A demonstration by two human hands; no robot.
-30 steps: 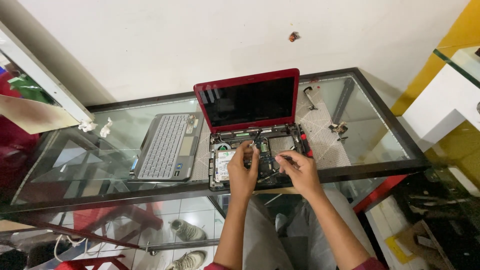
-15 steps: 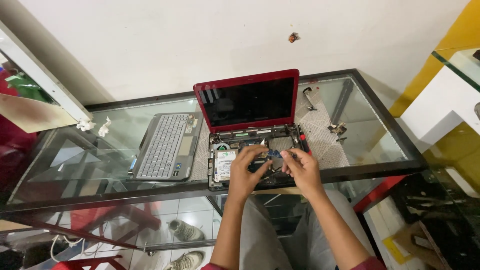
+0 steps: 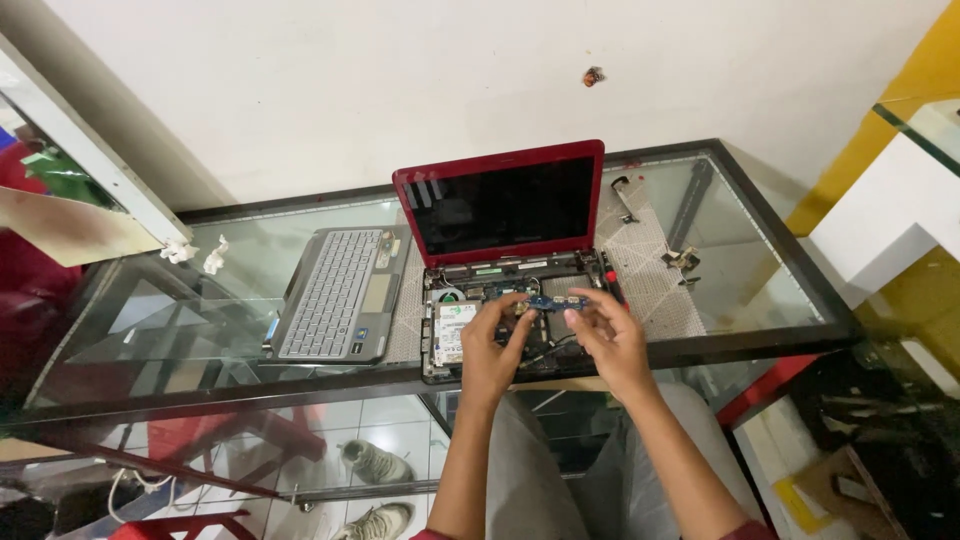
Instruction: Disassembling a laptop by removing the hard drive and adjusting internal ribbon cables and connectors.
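Two hands, one part: a narrow blue circuit board, held level just above the opened base of a red laptop, near the hinge line and right of the silver drive. Left hand with fingers closed on the board's left end; right hand with fingers closed on its right end, so a pinch at both tips and nothing loose between.

Best handled by the bare edges only, away from the small connectors along the top face. Hold it flat rather than tilted, and lift straight, since black wires run across the base right beneath and look able to snag a corner. Cannot tell whether a cable is attached to the underside, so go gently and feel for any tug before pulling further. Wrists low and close to the table for steadiness; glass gives a hard landing to a dropped part.

Outward from there: a patterned white mat under the laptop, a soft spot for setting things down. Small metal bits on its right side, well apart from the hands. Detached grey keyboard just left of the laptop.
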